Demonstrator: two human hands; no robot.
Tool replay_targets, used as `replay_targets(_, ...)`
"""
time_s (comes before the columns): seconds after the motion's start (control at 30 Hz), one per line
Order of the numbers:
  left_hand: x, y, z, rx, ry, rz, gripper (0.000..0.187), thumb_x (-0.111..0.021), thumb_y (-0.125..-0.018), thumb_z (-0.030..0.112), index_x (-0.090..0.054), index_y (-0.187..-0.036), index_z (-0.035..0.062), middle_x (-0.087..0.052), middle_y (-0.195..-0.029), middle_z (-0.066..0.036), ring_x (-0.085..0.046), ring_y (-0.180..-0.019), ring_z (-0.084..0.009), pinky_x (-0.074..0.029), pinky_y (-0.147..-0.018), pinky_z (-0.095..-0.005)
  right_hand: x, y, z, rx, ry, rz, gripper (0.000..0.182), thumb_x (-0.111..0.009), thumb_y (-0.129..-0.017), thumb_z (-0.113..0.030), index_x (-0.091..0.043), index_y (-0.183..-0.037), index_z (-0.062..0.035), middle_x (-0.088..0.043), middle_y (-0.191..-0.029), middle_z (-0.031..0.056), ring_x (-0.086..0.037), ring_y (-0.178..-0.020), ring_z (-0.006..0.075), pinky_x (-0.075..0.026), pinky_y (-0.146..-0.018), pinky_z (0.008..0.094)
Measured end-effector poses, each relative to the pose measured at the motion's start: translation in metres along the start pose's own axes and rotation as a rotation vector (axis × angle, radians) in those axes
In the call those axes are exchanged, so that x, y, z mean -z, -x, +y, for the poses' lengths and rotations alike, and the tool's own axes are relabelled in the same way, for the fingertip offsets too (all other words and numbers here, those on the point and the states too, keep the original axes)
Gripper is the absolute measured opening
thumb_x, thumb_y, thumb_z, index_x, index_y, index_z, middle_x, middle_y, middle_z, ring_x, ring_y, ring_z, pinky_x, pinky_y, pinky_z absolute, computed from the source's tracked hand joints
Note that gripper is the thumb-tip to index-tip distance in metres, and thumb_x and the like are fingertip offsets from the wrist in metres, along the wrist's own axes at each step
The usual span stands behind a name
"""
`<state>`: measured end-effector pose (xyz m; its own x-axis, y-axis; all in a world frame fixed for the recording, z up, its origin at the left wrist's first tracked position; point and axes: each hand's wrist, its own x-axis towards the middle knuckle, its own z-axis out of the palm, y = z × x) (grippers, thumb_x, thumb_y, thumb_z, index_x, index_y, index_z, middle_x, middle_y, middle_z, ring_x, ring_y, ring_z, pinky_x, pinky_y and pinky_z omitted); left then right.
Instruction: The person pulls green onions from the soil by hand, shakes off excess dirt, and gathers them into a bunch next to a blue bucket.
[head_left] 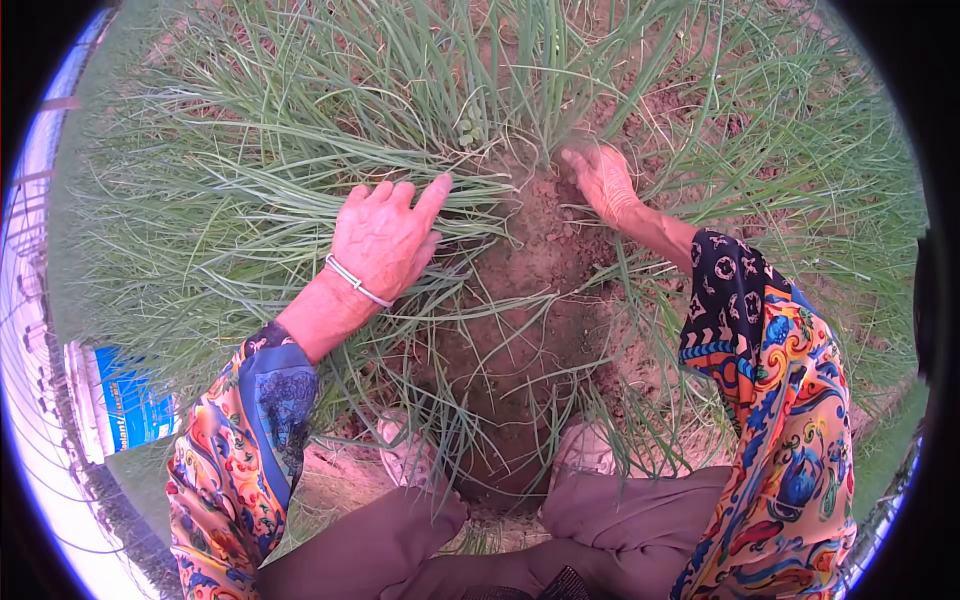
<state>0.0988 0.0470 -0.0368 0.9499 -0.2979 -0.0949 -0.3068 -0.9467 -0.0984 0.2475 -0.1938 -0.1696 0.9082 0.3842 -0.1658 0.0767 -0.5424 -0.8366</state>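
Rows of thin green onion-like plants point(290, 150) fill the ground before me. My left hand point(385, 240), with a silver bangle point(357, 281) at the wrist, lies over a bent bunch of long leaves point(470, 190). Its fingers and thumb are apart, pressing the leaves to the left. Down at the soil by the base of an upright clump point(545, 90) is my right hand point(603, 183), slightly blurred. Its fingers are curled toward the ground, and whatever they hold is hidden. Between the hands runs a strip of bare brown soil point(545, 230).
My shoes point(583, 450) straddle the soil strip, where loose leaves point(500, 400) lie across. A small broad-leaved weed point(469, 130) grows among the stalks. At the far left are a blue and white printed sign point(135, 400) and a mesh fence point(35, 330).
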Motion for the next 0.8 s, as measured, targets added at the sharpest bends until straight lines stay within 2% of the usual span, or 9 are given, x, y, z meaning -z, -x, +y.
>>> replay_targets(0.1,-0.005,0.004,0.0,0.013,0.015,-0.017,0.065,-0.066,-0.075,0.022,-0.039,-0.133,0.0114,-0.054,-0.087,-0.008,-0.055,-0.085,-0.0251,-0.042,-0.074,-0.0396,0.004,-0.003,-0.014,-0.065,0.074,0.033,0.029,-0.054,-0.088,-0.025,-0.06,-0.087,0.0034,-0.059,-0.07,0.0214,-0.057,-0.07,0.0364,-0.044,-0.069,0.0414)
replay_targets(0.23,0.005,0.003,0.001,0.005,0.016,-0.009,0.064,-0.066,-0.076,0.022,-0.039,-0.133,0.0111,-0.054,-0.087,-0.009,-0.055,-0.085,-0.0253,-0.041,-0.074,-0.0393,-0.006,-0.015,-0.02,0.006,0.195,0.199,0.029,-0.053,-0.084,-0.022,-0.06,-0.092,0.0041,-0.061,-0.077,0.0252,-0.059,-0.08,0.0423,-0.047,-0.074,0.046)
replay_targets(0.27,0.008,0.003,0.001,0.003,0.019,-0.009,0.064,-0.065,-0.076,0.022,-0.039,-0.133,0.011,-0.054,-0.087,-0.009,-0.055,-0.085,-0.0253,-0.041,-0.074,-0.0394,-0.006,-0.019,-0.024,-0.079,0.231,0.203,0.025,-0.054,-0.081,-0.019,-0.059,-0.091,0.0038,-0.061,-0.081,0.0267,-0.057,-0.088,0.0442,-0.046,-0.079,0.0488)
replay_targets(0.37,0.012,0.005,0.003,0.012,0.025,0.005,0.064,-0.065,-0.076,0.022,-0.039,-0.133,0.0107,-0.054,-0.088,-0.009,-0.055,-0.086,-0.0255,-0.041,-0.075,-0.0395,-0.009,-0.026,-0.029,0.012,0.308,0.249,0.023,-0.056,-0.079,-0.017,-0.059,-0.088,0.0038,-0.06,-0.084,0.0275,-0.056,-0.089,0.0448,-0.046,-0.079,0.0486)
replay_targets(0.5,0.022,0.005,0.008,0.01,0.018,0.017,0.064,-0.065,-0.076,0.021,-0.039,-0.133,0.0106,-0.055,-0.089,-0.009,-0.055,-0.085,-0.0258,-0.041,-0.075,-0.0399,0.008,-0.031,-0.031,0.056,0.343,0.162,0.022,-0.058,-0.079,-0.017,-0.057,-0.084,0.0046,-0.06,-0.085,0.0275,-0.056,-0.089,0.0442,-0.046,-0.078,0.0487)
replay_targets(0.63,0.012,0.004,0.003,0.01,0.016,0.023,0.063,-0.065,-0.076,0.021,-0.039,-0.132,0.0106,-0.055,-0.088,-0.009,-0.055,-0.085,-0.0259,-0.041,-0.075,-0.0398,0.005,-0.026,-0.02,-0.064,0.118,0.169,0.024,-0.059,-0.083,-0.019,-0.057,-0.083,0.0051,-0.06,-0.082,0.0263,-0.057,-0.08,0.0438,-0.048,-0.072,0.0443)
replay_targets(0.67,0.01,0.005,0.001,0.012,0.022,0.017,0.063,-0.065,-0.076,0.021,-0.039,-0.132,0.0106,-0.055,-0.088,-0.009,-0.055,-0.085,-0.0259,-0.041,-0.075,-0.0397,0.007,-0.024,-0.019,-0.049,0.116,0.225,0.023,-0.057,-0.086,-0.019,-0.056,-0.085,0.0041,-0.061,-0.075,0.0207,-0.062,-0.069,0.0346,-0.051,-0.062,0.0382)
replay_targets(0.77,0.006,0.003,-0.002,0.009,0.033,0.016,0.062,-0.065,-0.076,0.022,-0.04,-0.131,0.0106,-0.055,-0.088,-0.009,-0.056,-0.085,-0.026,-0.041,-0.074,-0.0397,0.016,-0.007,-0.021,-0.197,-0.24,0.225,0.021,-0.056,-0.088,-0.019,-0.056,-0.091,0.0017,-0.062,-0.072,0.0126,-0.064,-0.063,0.0216,-0.051,-0.054,0.0322)
replay_targets(0.8,0.006,0.002,-0.002,0.007,0.025,0.013,0.061,-0.065,-0.076,0.022,-0.04,-0.131,0.0105,-0.055,-0.088,-0.009,-0.056,-0.085,-0.0261,-0.041,-0.075,-0.0397,0.013,-0.003,-0.015,-0.162,-0.353,0.223,0.022,-0.054,-0.089,-0.02,-0.057,-0.097,-0.0001,-0.063,-0.074,0.0078,-0.064,-0.061,0.0142,-0.051,-0.052,0.0285)
